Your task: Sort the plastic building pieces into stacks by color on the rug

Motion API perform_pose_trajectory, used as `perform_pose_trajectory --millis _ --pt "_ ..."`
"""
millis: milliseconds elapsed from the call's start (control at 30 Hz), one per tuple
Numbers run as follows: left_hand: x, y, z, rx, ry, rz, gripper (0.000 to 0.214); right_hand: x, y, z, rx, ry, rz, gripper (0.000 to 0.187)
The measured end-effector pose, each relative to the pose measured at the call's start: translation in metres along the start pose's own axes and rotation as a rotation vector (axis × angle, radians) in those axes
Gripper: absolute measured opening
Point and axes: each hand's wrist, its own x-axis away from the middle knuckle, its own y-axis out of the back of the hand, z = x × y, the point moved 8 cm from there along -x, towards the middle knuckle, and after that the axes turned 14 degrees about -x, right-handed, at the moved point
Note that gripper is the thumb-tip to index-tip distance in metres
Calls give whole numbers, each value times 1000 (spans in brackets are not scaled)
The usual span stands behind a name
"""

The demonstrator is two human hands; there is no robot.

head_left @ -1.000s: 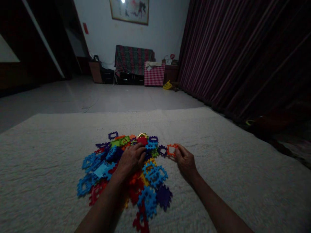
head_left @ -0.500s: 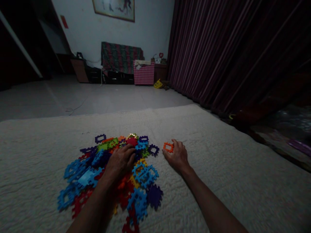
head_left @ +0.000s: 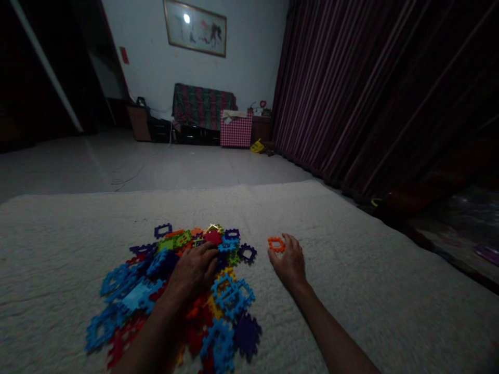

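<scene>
A heap of plastic interlocking toy tiles (head_left: 142, 293) in several colours lies on the pale quilt. My left hand (head_left: 195, 265) rests on it, palm down, fingers bent loosely with nothing visible between them. Its fingertips are close to a red tile (head_left: 212, 238) and a light blue tile (head_left: 228, 245). To the right of the heap, my right hand (head_left: 291, 259) pinches a small orange square-framed tile (head_left: 276, 244) between thumb and forefinger, just over the quilt. A dark purple open-centred tile (head_left: 247, 253) lies between the heap and this hand.
The quilt (head_left: 351, 270) spreads under both arms, its far edge meeting a tiled floor (head_left: 187, 169). Beyond stand a low cabinet (head_left: 197, 136) and a red-checked cloth-covered box (head_left: 236, 130). Dark purple curtains (head_left: 331, 93) hang on the right.
My right hand has shifted slightly to the right and away with the orange tile. The left hand stays on the heap. The view has tipped upward a little.
</scene>
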Motion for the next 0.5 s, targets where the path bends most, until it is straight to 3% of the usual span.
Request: perform_pose_trajectory --millis 167,367,500 --pt "0 3 -2 3 -8 -6 27 1 1 -6 66 -76 -20 62" --pt "1 -2 0 -21 -7 -20 28 1 -2 -5 85 -30 35 42" --pt "1 -3 2 -18 8 -20 28 -34 -1 -10 48 10 -15 40"
